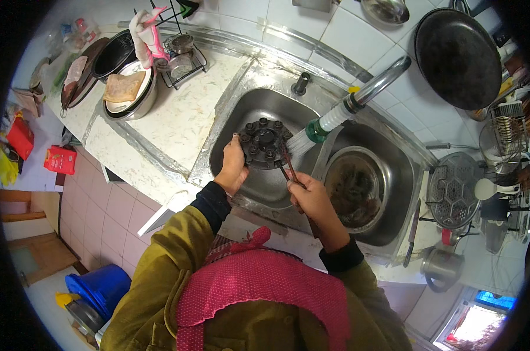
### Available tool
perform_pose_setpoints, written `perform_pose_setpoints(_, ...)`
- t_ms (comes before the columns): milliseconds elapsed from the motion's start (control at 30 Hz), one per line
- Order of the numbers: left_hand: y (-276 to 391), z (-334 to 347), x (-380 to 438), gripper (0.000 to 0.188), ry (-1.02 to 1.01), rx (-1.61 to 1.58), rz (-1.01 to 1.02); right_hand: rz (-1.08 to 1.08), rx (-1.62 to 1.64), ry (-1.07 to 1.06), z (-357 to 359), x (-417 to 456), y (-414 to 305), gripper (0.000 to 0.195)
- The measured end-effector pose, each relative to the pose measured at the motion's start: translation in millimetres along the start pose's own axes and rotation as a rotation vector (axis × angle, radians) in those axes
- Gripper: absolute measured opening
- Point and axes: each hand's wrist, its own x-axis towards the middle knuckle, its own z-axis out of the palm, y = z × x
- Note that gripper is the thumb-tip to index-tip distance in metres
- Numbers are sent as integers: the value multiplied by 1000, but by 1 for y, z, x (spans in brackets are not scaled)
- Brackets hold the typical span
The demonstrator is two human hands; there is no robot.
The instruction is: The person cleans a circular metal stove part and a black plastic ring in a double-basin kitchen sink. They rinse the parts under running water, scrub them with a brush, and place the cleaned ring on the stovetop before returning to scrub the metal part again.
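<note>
Over the left sink basin (pixel 265 188), my left hand (pixel 233 164) grips the left edge of a dark round metal part (pixel 265 151) with several stubby round knobs around its face. It looks like a burner piece, though I cannot be sure. Between the fingers of my right hand (pixel 306 193) are thin reddish-brown chopsticks (pixel 290 166), whose tips reach the part's right side. Water sprays from the white and green faucet head (pixel 324 125) beside that same side. The exact contact of the tips is blurred by the spray.
In the right basin (pixel 403 193) sits a round metal pan (pixel 381 175) of murky water. A bowl stack with a folded cloth (pixel 124 86) and a wire rack (pixel 194 72) stand left on the counter. A black frying pan (pixel 458 57) hangs on the right wall.
</note>
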Motion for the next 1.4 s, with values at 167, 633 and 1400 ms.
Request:
perform_pose_setpoints(167, 1, -6, 9, 41, 61, 11, 56, -28, -60, -37, -11, -10, 3, 37)
perform_pose_setpoints(633, 4, -3, 9, 40, 17, 12, 64, -90, -34, 10, -20, 1, 6, 39)
perform_pose_setpoints(1400, 30, -4, 6, 40, -17, 150, -148, -77, -183, -128, -31, -10, -18, 38)
